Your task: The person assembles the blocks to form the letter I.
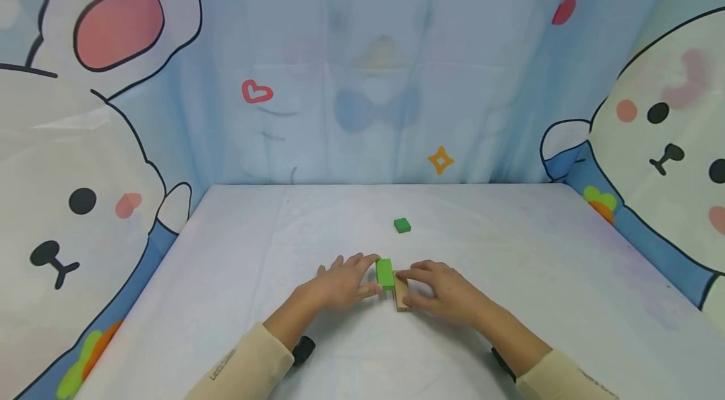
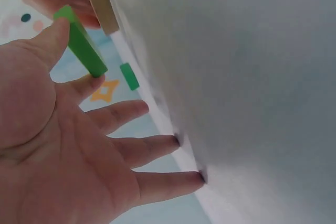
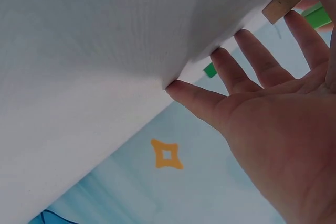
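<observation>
We see a bright green block point(image 1: 384, 273), a tan wooden block point(image 1: 401, 295), and a small green cube point(image 1: 402, 225) on the white table point(image 1: 566, 274).

**White surface with three blocks**

A white cloth-covered surface point(image 1: 238, 274) is seen, bordered by printed cartoon curtains. A small green block point(image 1: 402, 225) lies alone toward the back. Nearer the front, a long green block point(image 1: 385, 273) and a plain wooden block point(image 1: 401, 296) are set side by side, touching, at the middle.
</observation>
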`<action>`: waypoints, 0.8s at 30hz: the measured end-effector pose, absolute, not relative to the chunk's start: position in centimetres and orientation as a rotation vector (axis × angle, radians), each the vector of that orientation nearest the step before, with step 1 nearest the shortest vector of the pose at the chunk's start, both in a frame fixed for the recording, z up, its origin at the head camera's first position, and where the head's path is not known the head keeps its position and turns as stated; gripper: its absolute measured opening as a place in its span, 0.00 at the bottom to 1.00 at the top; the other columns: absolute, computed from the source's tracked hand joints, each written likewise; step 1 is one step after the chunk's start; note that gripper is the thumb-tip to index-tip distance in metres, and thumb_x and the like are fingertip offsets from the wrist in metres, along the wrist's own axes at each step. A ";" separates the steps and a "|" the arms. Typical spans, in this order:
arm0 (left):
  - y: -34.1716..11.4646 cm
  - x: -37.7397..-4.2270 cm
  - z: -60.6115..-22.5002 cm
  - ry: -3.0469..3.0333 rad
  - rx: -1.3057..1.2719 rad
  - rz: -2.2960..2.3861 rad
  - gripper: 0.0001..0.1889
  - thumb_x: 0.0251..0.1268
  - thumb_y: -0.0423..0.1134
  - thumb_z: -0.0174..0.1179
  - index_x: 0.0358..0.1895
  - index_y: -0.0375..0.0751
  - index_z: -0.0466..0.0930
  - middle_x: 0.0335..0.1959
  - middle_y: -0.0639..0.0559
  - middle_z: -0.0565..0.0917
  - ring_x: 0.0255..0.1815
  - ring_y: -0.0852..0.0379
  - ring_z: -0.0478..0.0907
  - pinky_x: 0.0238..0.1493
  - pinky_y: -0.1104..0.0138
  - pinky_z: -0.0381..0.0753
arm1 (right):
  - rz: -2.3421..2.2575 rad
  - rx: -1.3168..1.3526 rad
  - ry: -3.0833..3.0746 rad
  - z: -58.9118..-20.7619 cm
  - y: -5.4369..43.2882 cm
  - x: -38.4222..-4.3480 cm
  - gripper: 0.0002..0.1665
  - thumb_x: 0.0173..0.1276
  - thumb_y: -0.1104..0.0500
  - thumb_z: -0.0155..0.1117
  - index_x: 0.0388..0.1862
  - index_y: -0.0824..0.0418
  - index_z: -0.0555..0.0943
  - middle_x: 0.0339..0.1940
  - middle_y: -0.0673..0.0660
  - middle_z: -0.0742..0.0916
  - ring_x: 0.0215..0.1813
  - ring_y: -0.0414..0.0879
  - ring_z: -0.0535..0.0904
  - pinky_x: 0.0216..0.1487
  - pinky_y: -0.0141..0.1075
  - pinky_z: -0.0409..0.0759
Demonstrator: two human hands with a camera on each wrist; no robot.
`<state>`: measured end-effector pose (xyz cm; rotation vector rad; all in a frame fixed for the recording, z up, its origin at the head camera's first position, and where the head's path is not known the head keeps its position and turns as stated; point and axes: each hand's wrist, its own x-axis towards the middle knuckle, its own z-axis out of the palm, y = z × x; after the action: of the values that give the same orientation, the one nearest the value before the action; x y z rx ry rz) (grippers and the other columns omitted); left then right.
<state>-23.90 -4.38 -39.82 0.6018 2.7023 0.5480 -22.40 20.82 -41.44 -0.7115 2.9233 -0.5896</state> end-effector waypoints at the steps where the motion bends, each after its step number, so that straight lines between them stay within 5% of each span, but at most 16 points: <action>1: -4.4 -23.6 -39.7 2.699 0.605 0.549 0.36 0.77 0.64 0.51 0.82 0.59 0.55 0.83 0.45 0.60 0.82 0.30 0.54 0.73 0.29 0.56 | -0.588 -0.710 2.926 -41.5 20.8 -22.4 0.30 0.72 0.39 0.66 0.70 0.45 0.80 0.70 0.62 0.79 0.71 0.66 0.74 0.67 0.66 0.72; 24: -4.4 -18.1 -38.9 2.590 0.779 0.507 0.36 0.74 0.67 0.51 0.81 0.68 0.54 0.83 0.48 0.61 0.79 0.28 0.60 0.65 0.27 0.66 | -0.580 -0.700 2.942 -41.7 20.9 -22.4 0.29 0.73 0.39 0.66 0.70 0.42 0.80 0.70 0.61 0.80 0.72 0.66 0.74 0.69 0.68 0.70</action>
<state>-18.12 -4.37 -38.91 0.7795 2.5896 0.5074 -22.42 20.91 -41.68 -0.7003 2.9424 -0.5802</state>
